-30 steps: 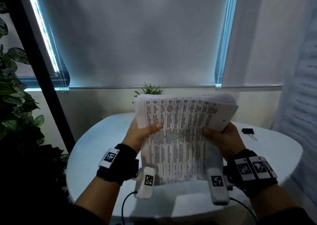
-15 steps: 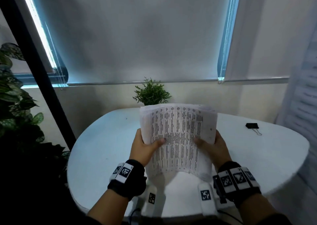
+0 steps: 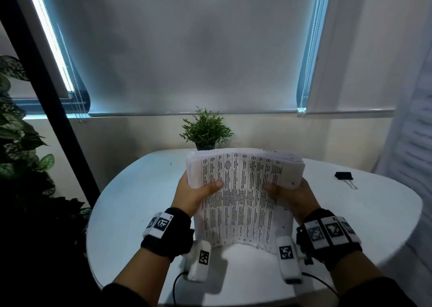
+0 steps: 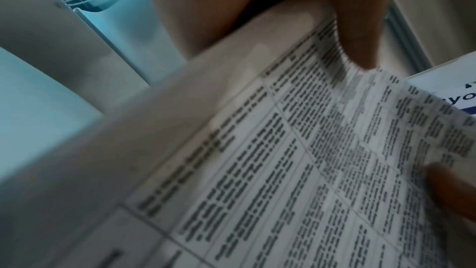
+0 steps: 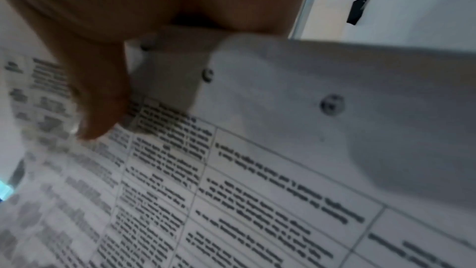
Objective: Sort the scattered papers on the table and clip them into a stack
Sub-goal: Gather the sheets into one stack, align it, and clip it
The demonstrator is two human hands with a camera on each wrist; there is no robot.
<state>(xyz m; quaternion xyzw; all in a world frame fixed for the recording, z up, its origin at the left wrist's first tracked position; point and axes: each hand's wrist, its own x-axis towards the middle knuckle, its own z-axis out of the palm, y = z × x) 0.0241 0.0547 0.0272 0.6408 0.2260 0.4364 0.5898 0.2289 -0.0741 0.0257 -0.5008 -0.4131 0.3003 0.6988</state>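
Both hands, left hand [image 3: 191, 195] and right hand [image 3: 295, 195], grip a thick stack of printed white papers [image 3: 243, 189] upright on the round white bench [image 3: 140, 213]; a black binder clip [image 3: 343, 175] lies well apart.

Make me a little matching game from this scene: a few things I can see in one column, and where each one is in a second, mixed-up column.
Things:
1. stack of papers
2. binder clip
3. small potted plant
4. white table

Places:
A. at the table's far edge, behind the papers
B. gripped by the left hand and right hand, bottom edge down on the table
C. lying loose on the table, to the right
D. under everything else

Pairs: 1-B, 2-C, 3-A, 4-D
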